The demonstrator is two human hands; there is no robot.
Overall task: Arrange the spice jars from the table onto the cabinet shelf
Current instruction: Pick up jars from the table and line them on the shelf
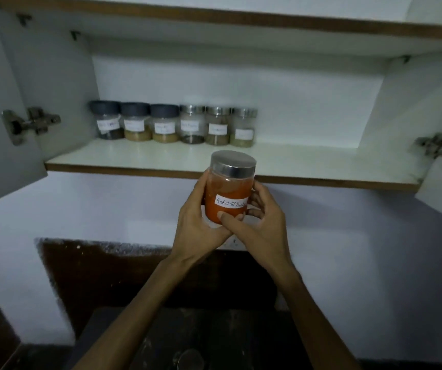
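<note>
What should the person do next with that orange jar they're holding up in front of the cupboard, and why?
Probably lift the red chilli powder jar forward and set it on the shelf, just right of the row of six jars. Both the left hand and right hand grip it below the shelf edge, and the bare space lies right of the last jar.
</note>
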